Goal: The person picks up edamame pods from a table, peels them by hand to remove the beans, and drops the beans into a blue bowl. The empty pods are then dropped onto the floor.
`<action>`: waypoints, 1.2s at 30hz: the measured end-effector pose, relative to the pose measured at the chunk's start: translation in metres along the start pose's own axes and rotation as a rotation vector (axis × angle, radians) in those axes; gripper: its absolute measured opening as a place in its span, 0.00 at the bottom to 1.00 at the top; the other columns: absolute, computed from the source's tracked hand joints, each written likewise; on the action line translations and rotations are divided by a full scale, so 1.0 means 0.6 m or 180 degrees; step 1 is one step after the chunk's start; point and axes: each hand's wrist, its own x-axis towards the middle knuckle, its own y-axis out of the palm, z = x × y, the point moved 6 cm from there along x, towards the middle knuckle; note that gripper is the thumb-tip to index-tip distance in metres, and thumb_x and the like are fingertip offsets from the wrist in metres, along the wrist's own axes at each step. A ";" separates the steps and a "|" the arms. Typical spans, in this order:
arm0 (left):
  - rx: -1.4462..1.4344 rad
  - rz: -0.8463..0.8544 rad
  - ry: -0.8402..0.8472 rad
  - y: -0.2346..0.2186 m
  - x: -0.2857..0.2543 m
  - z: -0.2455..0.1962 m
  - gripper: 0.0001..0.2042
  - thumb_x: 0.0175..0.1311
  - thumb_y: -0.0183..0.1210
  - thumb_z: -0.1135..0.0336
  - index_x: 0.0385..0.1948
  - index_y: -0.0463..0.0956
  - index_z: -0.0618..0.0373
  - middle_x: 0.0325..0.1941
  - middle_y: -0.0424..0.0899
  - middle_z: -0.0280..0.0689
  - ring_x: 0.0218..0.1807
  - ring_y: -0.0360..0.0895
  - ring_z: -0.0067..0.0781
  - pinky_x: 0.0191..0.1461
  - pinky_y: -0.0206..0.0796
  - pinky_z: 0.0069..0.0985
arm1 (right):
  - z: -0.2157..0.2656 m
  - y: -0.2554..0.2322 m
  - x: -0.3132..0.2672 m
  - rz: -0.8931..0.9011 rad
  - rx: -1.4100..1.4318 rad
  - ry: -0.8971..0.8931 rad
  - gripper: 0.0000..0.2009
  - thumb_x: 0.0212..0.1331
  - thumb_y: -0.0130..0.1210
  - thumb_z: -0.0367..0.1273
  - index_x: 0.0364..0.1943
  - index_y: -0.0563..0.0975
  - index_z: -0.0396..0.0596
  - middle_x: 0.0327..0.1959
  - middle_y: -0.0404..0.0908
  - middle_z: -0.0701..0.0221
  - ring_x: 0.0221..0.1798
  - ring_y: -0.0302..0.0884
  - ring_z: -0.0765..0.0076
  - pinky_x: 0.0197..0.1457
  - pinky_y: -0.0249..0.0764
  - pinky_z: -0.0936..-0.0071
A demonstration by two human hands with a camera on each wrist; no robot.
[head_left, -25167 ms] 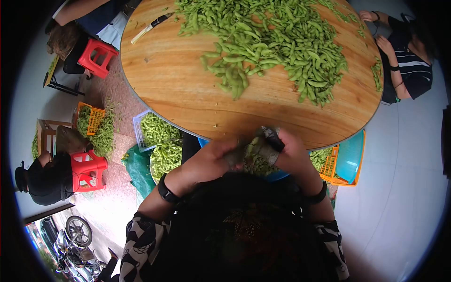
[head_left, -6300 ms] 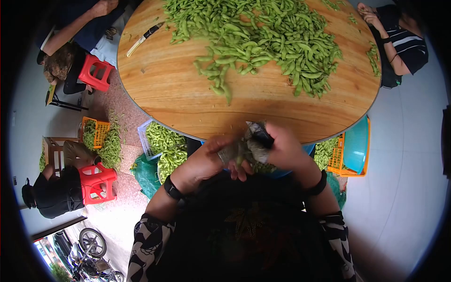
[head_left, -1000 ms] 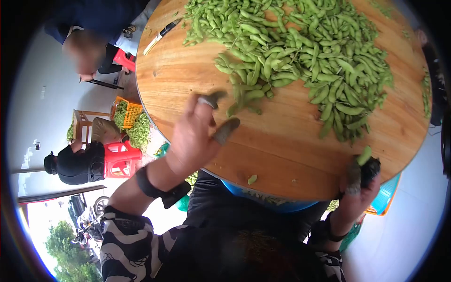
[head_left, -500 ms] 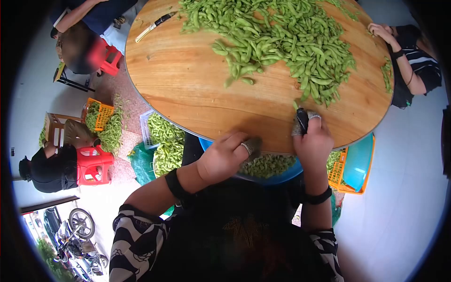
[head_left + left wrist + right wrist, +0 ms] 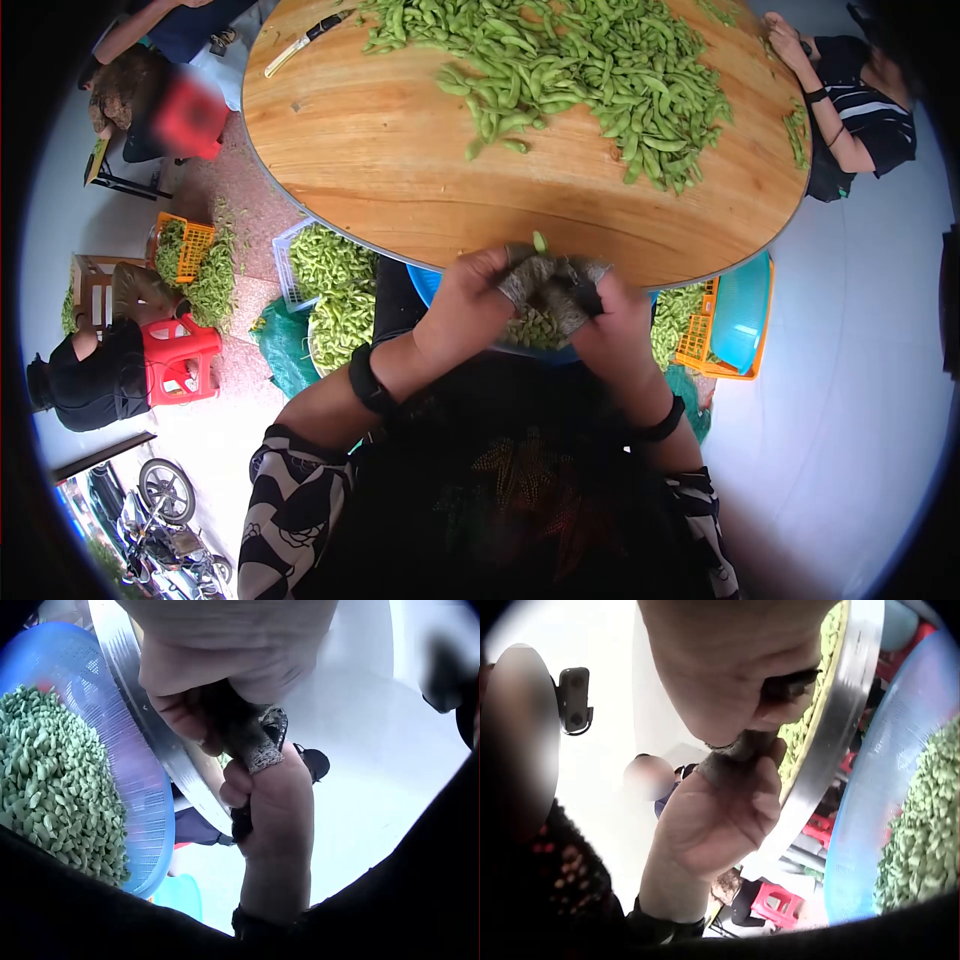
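Note:
Both hands meet at the near edge of the round wooden table (image 5: 400, 190). An edamame pod (image 5: 540, 242) pokes up between their fingertips. My left hand (image 5: 470, 300) pinches at this pod with fingers in grey covers. My right hand (image 5: 612, 325) curls round a black object (image 5: 787, 686), mostly hidden in the palm; what kind it is I cannot tell. Grey covering also shows on the right thumb (image 5: 266, 756). Below the hands is a blue mesh basket (image 5: 159, 851) with shelled green beans (image 5: 56, 787). A large heap of edamame pods (image 5: 600, 80) covers the table's far side.
A knife (image 5: 308, 42) lies at the table's far left. Left of the lap are a pale basket (image 5: 290, 270) of pods and a green bag (image 5: 283, 345). An orange crate (image 5: 700, 335) with a turquoise basket (image 5: 745, 310) stands right. Other people sit around, some on red stools (image 5: 180, 350).
One second ago my left hand reached out to the loose pods while my right hand stayed apart at the right. Both have come back and together over the basket.

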 end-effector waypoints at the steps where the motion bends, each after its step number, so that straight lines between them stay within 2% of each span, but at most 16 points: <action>1: -0.0244 -0.0087 -0.0002 -0.004 0.003 -0.008 0.06 0.66 0.55 0.74 0.41 0.77 0.60 0.32 0.82 0.31 0.32 0.78 0.18 0.34 0.69 0.17 | -0.003 -0.003 0.005 -0.0017 0.0347 0.0016 0.14 0.52 0.61 0.28 0.43 0.76 0.41 0.31 0.81 0.60 0.32 0.81 0.56 0.36 0.75 0.69; 4: -0.0550 -0.0379 -0.0108 -0.021 0.005 -0.006 0.06 0.66 0.55 0.74 0.42 0.76 0.58 0.32 0.82 0.30 0.29 0.78 0.18 0.33 0.69 0.15 | -0.012 -0.011 0.006 0.0107 0.0895 0.0308 0.13 0.57 0.58 0.26 0.47 0.76 0.40 0.34 0.83 0.62 0.35 0.83 0.65 0.39 0.76 0.74; 10: -0.0576 0.0370 -0.0102 -0.016 0.000 0.009 0.09 0.65 0.54 0.77 0.46 0.73 0.60 0.40 0.81 0.31 0.36 0.76 0.18 0.38 0.71 0.18 | -0.006 -0.002 0.007 0.0568 0.1219 0.0775 0.15 0.58 0.53 0.24 0.51 0.73 0.40 0.31 0.82 0.67 0.30 0.80 0.71 0.36 0.75 0.76; 12: -0.0592 0.0391 -0.0186 -0.017 -0.003 0.008 0.10 0.65 0.53 0.77 0.46 0.73 0.60 0.37 0.80 0.29 0.34 0.74 0.17 0.37 0.69 0.17 | 0.000 0.010 0.000 0.1101 0.1289 0.1097 0.16 0.58 0.50 0.23 0.52 0.73 0.41 0.28 0.81 0.69 0.26 0.78 0.74 0.31 0.73 0.76; 17: -0.0227 0.0543 -0.0376 -0.024 -0.006 0.007 0.10 0.65 0.55 0.75 0.47 0.75 0.60 0.33 0.79 0.28 0.29 0.71 0.16 0.34 0.65 0.16 | -0.001 0.012 0.002 0.1293 0.1325 0.1250 0.16 0.58 0.49 0.23 0.52 0.72 0.42 0.24 0.78 0.72 0.23 0.74 0.78 0.28 0.70 0.79; 19: -0.0307 0.0639 -0.0429 -0.030 -0.007 0.008 0.10 0.66 0.54 0.74 0.47 0.75 0.61 0.33 0.78 0.27 0.31 0.71 0.15 0.35 0.65 0.17 | -0.006 0.021 -0.008 0.1510 0.2561 0.2044 0.16 0.60 0.48 0.24 0.54 0.71 0.43 0.24 0.76 0.76 0.23 0.71 0.80 0.28 0.69 0.80; 21: -0.0386 0.0739 -0.0480 -0.027 -0.009 0.010 0.10 0.66 0.53 0.74 0.47 0.75 0.61 0.33 0.78 0.27 0.32 0.71 0.15 0.36 0.65 0.17 | -0.004 0.023 -0.006 0.1493 0.2624 0.1897 0.16 0.61 0.46 0.25 0.54 0.71 0.43 0.26 0.76 0.77 0.21 0.67 0.83 0.24 0.64 0.83; 24: -0.0083 0.0456 0.0054 -0.031 -0.007 -0.002 0.10 0.66 0.54 0.74 0.47 0.75 0.62 0.32 0.78 0.28 0.32 0.72 0.17 0.35 0.67 0.21 | -0.008 0.027 -0.004 0.1300 0.2235 0.1419 0.16 0.63 0.45 0.26 0.55 0.70 0.45 0.27 0.75 0.78 0.19 0.62 0.86 0.20 0.58 0.86; 26: 0.2235 0.0113 0.1658 -0.029 -0.016 -0.047 0.08 0.65 0.56 0.74 0.43 0.75 0.62 0.33 0.79 0.32 0.33 0.75 0.21 0.34 0.69 0.25 | -0.002 0.023 0.005 0.1118 0.1797 0.1104 0.17 0.63 0.45 0.26 0.56 0.70 0.46 0.27 0.74 0.78 0.19 0.61 0.87 0.20 0.57 0.86; 28: 0.2536 0.0152 0.1742 -0.027 -0.020 -0.041 0.07 0.62 0.59 0.73 0.41 0.76 0.61 0.32 0.79 0.32 0.33 0.76 0.22 0.33 0.69 0.23 | 0.000 0.026 0.010 0.1374 0.1825 0.1433 0.19 0.63 0.44 0.24 0.59 0.69 0.46 0.28 0.74 0.78 0.27 0.65 0.86 0.29 0.61 0.86; 30: 0.2841 0.0188 0.1839 -0.021 -0.022 -0.034 0.07 0.60 0.61 0.73 0.39 0.77 0.60 0.31 0.79 0.31 0.33 0.78 0.23 0.32 0.70 0.22 | -0.007 0.031 0.008 0.1463 0.1944 0.1404 0.20 0.63 0.45 0.24 0.60 0.68 0.47 0.27 0.73 0.78 0.25 0.64 0.86 0.27 0.61 0.85; 32: 0.0507 0.0399 0.0615 -0.033 -0.008 -0.005 0.07 0.59 0.62 0.72 0.38 0.77 0.60 0.30 0.80 0.33 0.32 0.79 0.25 0.31 0.71 0.22 | -0.008 0.032 0.007 0.1558 0.2067 0.1355 0.21 0.62 0.45 0.23 0.61 0.68 0.48 0.26 0.72 0.78 0.23 0.64 0.86 0.26 0.60 0.85; 33: 0.0514 0.0405 0.0605 -0.038 -0.007 -0.006 0.07 0.59 0.62 0.72 0.38 0.77 0.60 0.30 0.80 0.33 0.32 0.79 0.25 0.31 0.71 0.22 | -0.011 0.037 -0.004 0.1671 0.2964 0.1949 0.21 0.61 0.47 0.24 0.60 0.68 0.49 0.25 0.71 0.78 0.20 0.61 0.87 0.22 0.58 0.86; 34: -0.0406 0.0775 -0.0089 -0.037 -0.005 0.011 0.05 0.62 0.60 0.71 0.37 0.77 0.61 0.31 0.80 0.33 0.30 0.77 0.24 0.30 0.69 0.22 | -0.010 0.042 -0.017 0.1757 0.3866 0.2546 0.21 0.60 0.49 0.24 0.60 0.68 0.50 0.24 0.71 0.79 0.16 0.58 0.88 0.18 0.55 0.87; 35: -0.1325 0.1133 -0.0788 -0.027 -0.010 0.022 0.05 0.64 0.58 0.70 0.35 0.77 0.61 0.32 0.80 0.33 0.29 0.75 0.22 0.29 0.68 0.22 | -0.010 0.039 -0.017 0.1744 0.3878 0.2546 0.21 0.60 0.49 0.24 0.60 0.68 0.50 0.24 0.71 0.79 0.16 0.58 0.88 0.18 0.55 0.87; 36: -0.1317 0.1147 -0.0796 -0.024 -0.011 0.017 0.05 0.64 0.58 0.70 0.35 0.77 0.61 0.32 0.80 0.33 0.29 0.75 0.22 0.29 0.68 0.22 | -0.009 0.038 -0.018 0.1771 0.4096 0.2644 0.21 0.61 0.49 0.24 0.59 0.68 0.50 0.24 0.70 0.79 0.16 0.58 0.88 0.18 0.55 0.86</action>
